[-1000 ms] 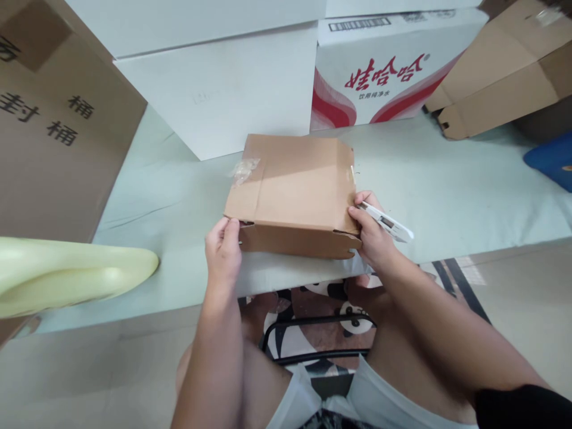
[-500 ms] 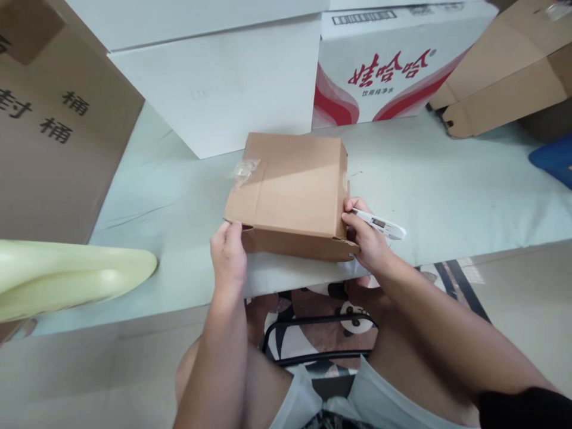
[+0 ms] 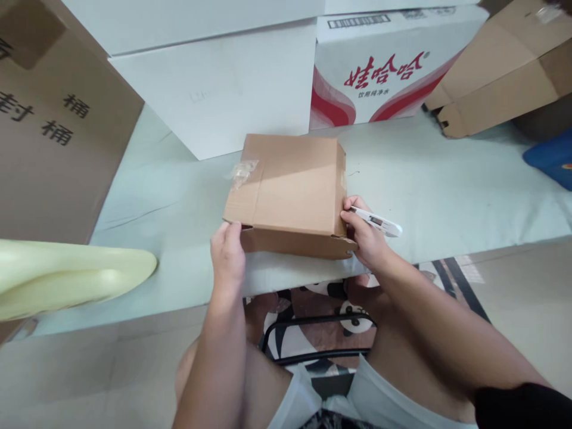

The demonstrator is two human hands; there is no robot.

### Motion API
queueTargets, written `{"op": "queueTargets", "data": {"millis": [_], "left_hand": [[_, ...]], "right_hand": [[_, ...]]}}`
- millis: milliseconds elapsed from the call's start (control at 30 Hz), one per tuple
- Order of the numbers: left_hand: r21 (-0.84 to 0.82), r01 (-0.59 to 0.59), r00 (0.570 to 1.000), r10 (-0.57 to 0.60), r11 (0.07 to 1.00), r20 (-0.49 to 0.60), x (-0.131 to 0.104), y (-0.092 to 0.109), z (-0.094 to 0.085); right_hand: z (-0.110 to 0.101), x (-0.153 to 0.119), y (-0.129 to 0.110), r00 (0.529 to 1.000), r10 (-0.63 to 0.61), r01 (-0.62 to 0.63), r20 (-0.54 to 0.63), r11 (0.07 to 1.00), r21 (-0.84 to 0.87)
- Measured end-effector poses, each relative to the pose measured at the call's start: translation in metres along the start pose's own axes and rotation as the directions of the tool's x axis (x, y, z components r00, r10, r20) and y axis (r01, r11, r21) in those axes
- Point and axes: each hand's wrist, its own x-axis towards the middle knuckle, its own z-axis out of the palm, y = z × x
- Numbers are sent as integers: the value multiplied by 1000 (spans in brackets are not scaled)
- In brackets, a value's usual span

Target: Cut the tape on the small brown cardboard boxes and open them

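Grasping a cardboard box (image 3: 292,187) are the left hand (image 3: 228,253) and right hand (image 3: 367,238), which also clasps a white cutter (image 3: 388,226)

Brown box (image 3: 290,185), white tool (image 3: 379,222)

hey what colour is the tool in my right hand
The tool is mostly white with a dark patch, seen best in the head view.
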Motion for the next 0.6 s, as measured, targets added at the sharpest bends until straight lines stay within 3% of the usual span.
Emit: {"op": "queueTargets", "data": {"millis": [600], "left_hand": [[-24, 9, 1000, -9, 1000, 6, 1, -3, -1]], "right_hand": [[-1, 0, 1, 1000, 3, -3, 16, 1000, -26]]}}
